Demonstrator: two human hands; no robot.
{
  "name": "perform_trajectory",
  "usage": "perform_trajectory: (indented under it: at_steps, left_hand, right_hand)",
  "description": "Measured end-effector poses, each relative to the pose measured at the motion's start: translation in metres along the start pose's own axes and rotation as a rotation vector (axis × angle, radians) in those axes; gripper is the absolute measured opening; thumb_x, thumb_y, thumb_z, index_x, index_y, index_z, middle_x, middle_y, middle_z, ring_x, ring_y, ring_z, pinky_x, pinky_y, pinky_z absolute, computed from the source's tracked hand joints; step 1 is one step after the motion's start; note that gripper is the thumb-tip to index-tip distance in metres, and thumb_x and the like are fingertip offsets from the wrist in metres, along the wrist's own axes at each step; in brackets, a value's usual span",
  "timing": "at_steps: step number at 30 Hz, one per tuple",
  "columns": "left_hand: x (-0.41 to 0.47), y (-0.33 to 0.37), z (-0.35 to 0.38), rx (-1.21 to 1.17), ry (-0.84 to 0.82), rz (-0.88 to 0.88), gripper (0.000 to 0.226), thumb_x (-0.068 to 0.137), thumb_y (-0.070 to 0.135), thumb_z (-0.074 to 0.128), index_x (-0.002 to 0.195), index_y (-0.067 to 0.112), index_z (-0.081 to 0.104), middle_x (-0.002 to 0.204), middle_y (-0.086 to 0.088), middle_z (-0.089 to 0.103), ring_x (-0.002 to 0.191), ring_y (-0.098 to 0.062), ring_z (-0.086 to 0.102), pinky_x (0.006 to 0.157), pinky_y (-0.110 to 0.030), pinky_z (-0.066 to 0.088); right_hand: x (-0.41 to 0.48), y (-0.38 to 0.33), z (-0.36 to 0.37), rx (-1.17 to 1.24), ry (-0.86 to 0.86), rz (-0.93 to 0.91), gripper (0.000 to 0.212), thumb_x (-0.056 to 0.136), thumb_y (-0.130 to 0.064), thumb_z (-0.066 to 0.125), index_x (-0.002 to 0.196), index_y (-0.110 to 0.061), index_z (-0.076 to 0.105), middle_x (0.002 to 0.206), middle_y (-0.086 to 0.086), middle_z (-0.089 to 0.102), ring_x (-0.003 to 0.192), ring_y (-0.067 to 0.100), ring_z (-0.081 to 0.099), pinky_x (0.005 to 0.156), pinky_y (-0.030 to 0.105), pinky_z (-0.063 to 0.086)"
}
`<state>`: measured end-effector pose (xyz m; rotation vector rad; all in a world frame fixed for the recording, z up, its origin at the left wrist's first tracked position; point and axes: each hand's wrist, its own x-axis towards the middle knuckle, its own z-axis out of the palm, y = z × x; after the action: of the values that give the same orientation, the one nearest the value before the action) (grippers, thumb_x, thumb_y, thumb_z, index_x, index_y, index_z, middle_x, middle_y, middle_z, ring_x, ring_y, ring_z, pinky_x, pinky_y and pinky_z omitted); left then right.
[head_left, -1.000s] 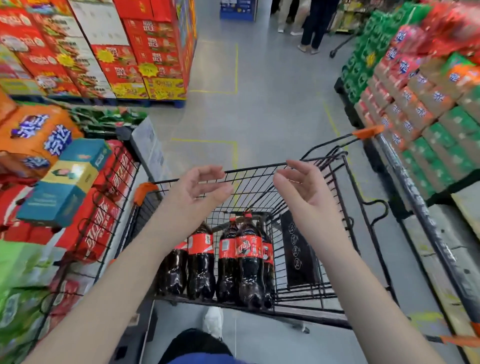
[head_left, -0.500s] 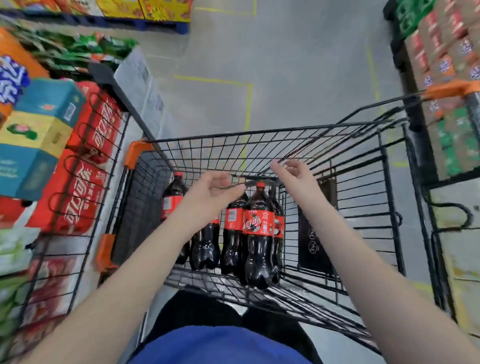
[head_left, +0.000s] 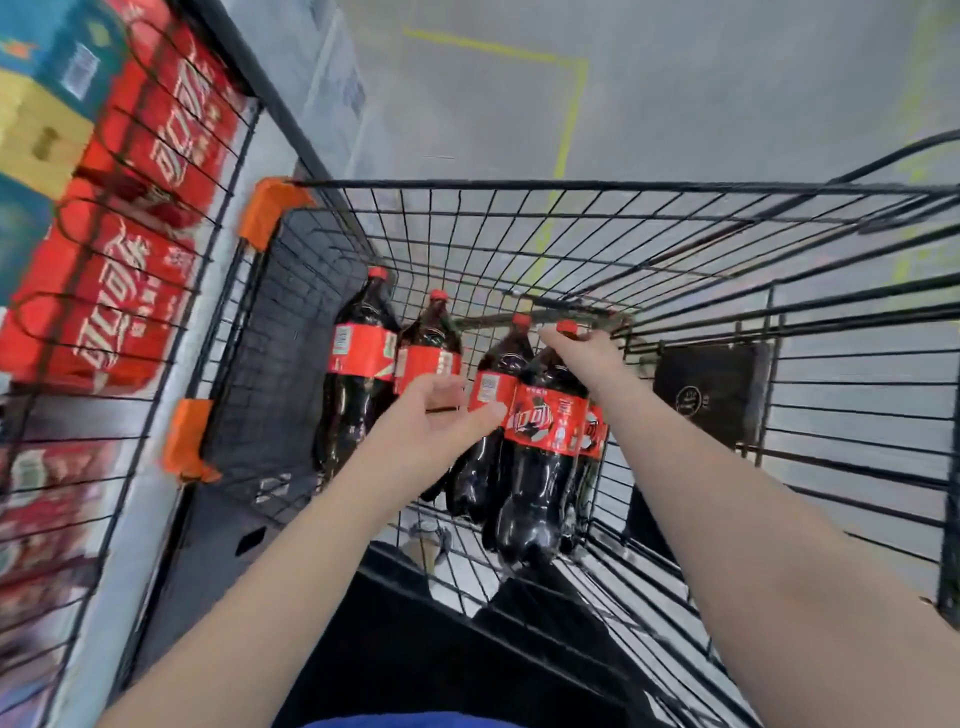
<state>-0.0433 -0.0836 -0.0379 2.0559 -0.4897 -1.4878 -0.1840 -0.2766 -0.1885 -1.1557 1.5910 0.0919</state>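
Observation:
Several cola bottles with red caps and red labels stand in a black wire shopping cart (head_left: 519, 186). The nearest cola bottle (head_left: 545, 467) stands at the front of the group. My right hand (head_left: 589, 348) lies across its neck just below the red cap (head_left: 567, 327); the frame does not show whether its fingers curl round the neck. My left hand (head_left: 436, 415) reaches in with straight fingers and the thumb spread, just in front of the labels of the middle bottles (head_left: 426, 364), holding nothing.
A second wire cart (head_left: 130, 218) on the left holds red cola cartons (head_left: 98, 312) and blue and yellow boxes. A black panel (head_left: 711, 395) hangs on the cart's right inner wall. Orange corner guards (head_left: 270, 208) mark the cart's left edge. Grey floor with yellow lines lies beyond.
The view has tilted down into the cart. Both hands have moved down and forward from above the cart: the right one to the front bottle's neck, the left one to the labels.

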Motion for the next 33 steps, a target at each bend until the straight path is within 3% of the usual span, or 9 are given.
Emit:
perform_trajectory:
  at_steps: [3,6,10,16,19,22,25,31,33]
  left_hand:
    - [0.001,-0.008,-0.002,0.051,-0.010,-0.013,0.065,0.087,0.059,0.074,0.143,0.038,0.048,0.133,0.026,0.058,0.115,0.005,0.062,0.079,-0.014,0.044]
    - [0.006,-0.016,-0.004,0.073,-0.007,-0.013,0.066,0.087,0.059,0.073,0.143,0.037,0.047,0.132,0.027,0.057,0.113,0.011,0.059,0.078,-0.012,0.041]
    - [0.013,-0.025,-0.003,0.064,-0.020,-0.018,0.068,0.087,0.058,0.073,0.145,0.035,0.046,0.137,0.024,0.056,0.119,0.010,0.056,0.080,-0.011,0.040]
    - [0.031,-0.045,0.016,0.086,-0.093,-0.060,0.083,0.085,0.056,0.080,0.153,0.029,0.041,0.147,0.013,0.052,0.131,-0.004,0.054,0.091,-0.018,0.041]
    - [0.044,-0.062,0.034,0.114,-0.165,-0.101,0.098,0.081,0.054,0.085,0.159,0.026,0.033,0.156,0.006,0.045,0.136,-0.009,0.048,0.106,-0.027,0.041]
    - [0.056,-0.084,0.054,0.155,-0.255,-0.174,0.120,0.073,0.054,0.092,0.165,0.023,0.021,0.167,-0.002,0.033,0.149,-0.018,0.039,0.122,-0.038,0.037]
    - [0.066,-0.102,0.070,0.216,-0.308,-0.189,0.130,0.068,0.051,0.096,0.166,0.022,0.016,0.169,-0.002,0.027,0.153,-0.021,0.035,0.122,-0.038,0.035]
    - [0.080,-0.114,0.091,0.217,-0.345,-0.128,0.107,0.069,0.031,0.099,0.154,0.023,0.035,0.146,0.011,0.051,0.130,-0.006,0.048,0.110,-0.025,0.038]
    - [0.085,-0.118,0.096,0.200,-0.372,-0.133,0.113,0.063,0.035,0.101,0.154,0.024,0.034,0.144,0.012,0.055,0.132,-0.008,0.053,0.115,-0.029,0.040]
  right_hand:
    - [0.010,0.000,0.010,-0.019,-0.049,0.053,0.066,0.090,-0.057,0.075,0.129,-0.008,0.057,0.121,0.007,0.061,0.102,0.026,0.056,0.089,0.033,0.044]
    - [0.021,0.004,0.018,-0.042,-0.029,0.106,0.069,0.086,-0.061,0.076,0.130,-0.009,0.063,0.114,0.006,0.063,0.101,0.029,0.060,0.088,0.033,0.045]
    - [0.022,0.002,0.021,-0.042,-0.017,0.147,0.053,0.085,-0.052,0.077,0.117,-0.013,0.060,0.089,-0.001,0.061,0.078,0.020,0.059,0.084,0.034,0.048]
    - [0.009,0.006,0.014,0.035,0.035,0.089,0.048,0.075,-0.052,0.076,0.105,-0.016,0.069,0.100,0.003,0.073,0.097,0.027,0.071,0.095,0.043,0.059]
    - [-0.004,0.010,0.005,0.053,0.074,0.026,0.031,0.080,-0.051,0.073,0.095,-0.025,0.066,0.099,0.001,0.073,0.098,0.027,0.071,0.096,0.048,0.058]
    - [-0.021,0.011,-0.003,0.080,0.118,-0.011,0.037,0.073,-0.059,0.071,0.092,-0.028,0.064,0.101,0.002,0.074,0.101,0.030,0.071,0.099,0.052,0.057]
    - [-0.035,0.011,-0.008,0.085,0.128,-0.054,0.031,0.081,-0.056,0.073,0.089,-0.029,0.061,0.100,0.000,0.074,0.100,0.028,0.071,0.098,0.051,0.057]
    - [-0.056,0.014,-0.005,0.073,0.178,-0.141,0.023,0.092,-0.047,0.073,0.091,-0.028,0.060,0.093,-0.009,0.066,0.089,0.013,0.064,0.087,0.038,0.053]
    - [-0.063,0.014,-0.006,0.077,0.179,-0.161,0.025,0.092,-0.047,0.073,0.098,-0.026,0.062,0.091,-0.013,0.065,0.086,0.007,0.061,0.081,0.034,0.047]
